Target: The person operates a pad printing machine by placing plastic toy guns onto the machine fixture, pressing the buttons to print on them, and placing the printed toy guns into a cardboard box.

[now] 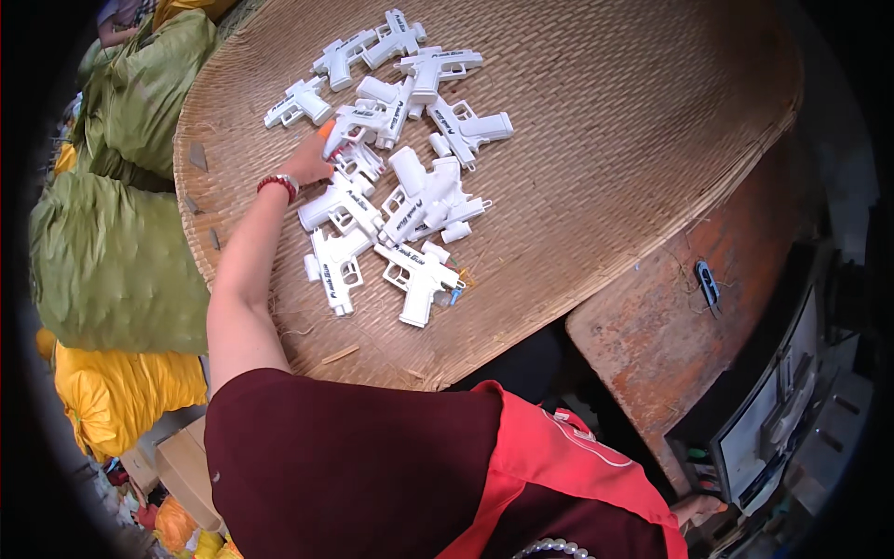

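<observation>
My left hand (312,156), with a red bracelet at the wrist, reaches in from the left over a wide woven tray (596,121). Its fingers close around a white toy gun (356,121) at the left of a loose pile. Several more white toy guns with dark lettering lie about it, among them one at the near side (416,279) and one to the right (470,129). Far to the lower right, my right hand (700,509) is beside a dark-framed, boxy object (745,447). Most of its fingers are hidden, so its grip is unclear.
Green sacks (121,265) and a yellow sack (130,391) stand left of the tray, above a cardboard box (186,470). A worn wooden table (652,326) shows at the right, with a blue cutter-like tool (708,284) on it. Another person's arm shows at the top left.
</observation>
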### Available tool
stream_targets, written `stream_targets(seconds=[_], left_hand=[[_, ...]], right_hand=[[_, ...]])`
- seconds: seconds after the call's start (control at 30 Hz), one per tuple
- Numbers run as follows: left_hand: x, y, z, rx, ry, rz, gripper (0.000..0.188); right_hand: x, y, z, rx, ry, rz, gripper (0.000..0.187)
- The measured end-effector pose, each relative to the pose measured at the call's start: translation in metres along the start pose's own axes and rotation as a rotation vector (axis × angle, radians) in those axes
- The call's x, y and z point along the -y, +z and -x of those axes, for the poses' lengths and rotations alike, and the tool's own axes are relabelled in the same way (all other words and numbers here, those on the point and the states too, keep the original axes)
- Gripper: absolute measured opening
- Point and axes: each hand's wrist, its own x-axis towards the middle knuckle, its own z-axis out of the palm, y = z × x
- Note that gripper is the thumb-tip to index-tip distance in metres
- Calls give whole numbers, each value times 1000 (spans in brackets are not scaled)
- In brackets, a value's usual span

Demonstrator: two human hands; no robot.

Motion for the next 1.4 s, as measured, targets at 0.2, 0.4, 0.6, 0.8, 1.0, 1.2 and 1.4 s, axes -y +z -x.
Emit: stream_targets(seconds=[0.2,0.4,0.6,0.8,1.0,1.2,1.4], left_hand=[[-26,30,38,-77,38,137,83],[-67,49,39,-289,28,62,73],[-63,47,34,-302,-46,433,59],[-98,24,72,-161,-190,882,46],[-262,11,182,139,286,1367,45],[-377,49,317,1073,626,1752,53],[-425,78,380,1659,442,1746,65]], right_hand=[[-10,3,-5,7,-4,20,35],[-9,-8,1,-5,-13,24,35],[0,-25,10,-25,-30,10,35],[54,-77,45,10,-279,-152,32],[209,-144,252,1059,-439,-657,20],[259,-144,343,1866,-130,-940,44],[233,-176,317,2433,331,-1491,84]])
